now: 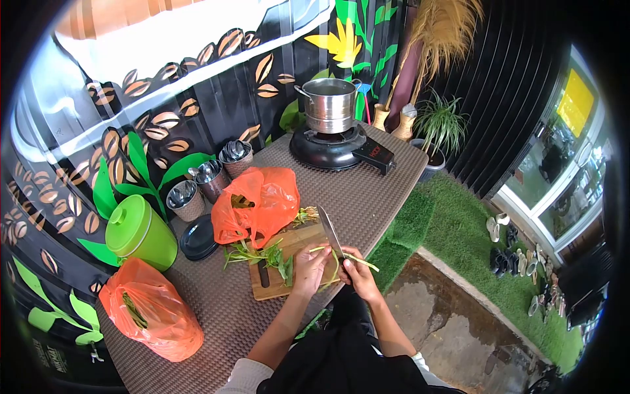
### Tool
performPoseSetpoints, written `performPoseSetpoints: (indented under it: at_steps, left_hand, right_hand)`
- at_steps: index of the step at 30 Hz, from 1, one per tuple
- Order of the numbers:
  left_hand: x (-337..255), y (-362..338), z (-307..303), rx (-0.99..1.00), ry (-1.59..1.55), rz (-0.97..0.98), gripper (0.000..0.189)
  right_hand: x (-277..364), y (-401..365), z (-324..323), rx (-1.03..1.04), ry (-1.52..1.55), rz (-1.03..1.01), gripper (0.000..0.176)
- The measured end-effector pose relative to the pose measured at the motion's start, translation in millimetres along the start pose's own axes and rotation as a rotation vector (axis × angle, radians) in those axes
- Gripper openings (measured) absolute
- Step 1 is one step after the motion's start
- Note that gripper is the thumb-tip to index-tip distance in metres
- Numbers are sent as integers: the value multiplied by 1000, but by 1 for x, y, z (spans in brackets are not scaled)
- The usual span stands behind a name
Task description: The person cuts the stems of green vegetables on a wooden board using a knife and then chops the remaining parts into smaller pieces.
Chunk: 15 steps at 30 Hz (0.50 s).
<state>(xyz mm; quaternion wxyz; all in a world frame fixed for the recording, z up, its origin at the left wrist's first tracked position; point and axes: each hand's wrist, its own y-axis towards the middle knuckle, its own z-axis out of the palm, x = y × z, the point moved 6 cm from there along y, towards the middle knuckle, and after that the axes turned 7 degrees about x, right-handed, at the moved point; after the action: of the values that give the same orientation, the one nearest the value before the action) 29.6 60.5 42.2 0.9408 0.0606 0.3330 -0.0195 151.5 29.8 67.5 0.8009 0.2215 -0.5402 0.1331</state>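
My right hand (361,272) is closed round a knife (329,230), its blade pointing up and away from me. A green stem (371,266) sticks out to the right past that hand, by the thumb. My left hand (310,268) pinches thin green stems (337,262) close to the blade. Both hands are above the near right part of a wooden cutting board (266,292). Cut greens (252,255) lie on the board's left side and hang over its edge. A bunch of root ends (306,215) rests at the board's far edge.
An orange plastic bag (269,203) stands behind the board, another orange bag (154,315) at the left. Further along are a green lidded canister (141,230), a black lid (199,238), cutlery cups (186,200), and a metal pot (329,108) on a portable stove (325,150).
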Motion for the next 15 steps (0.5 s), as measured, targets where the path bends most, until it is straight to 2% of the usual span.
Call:
performPoseSetpoints:
  at_steps: [15]
  left_hand:
    - [-11,-1,7,-8,106,15,11]
  right_hand:
    - [1,6,2,-10,37,0,25]
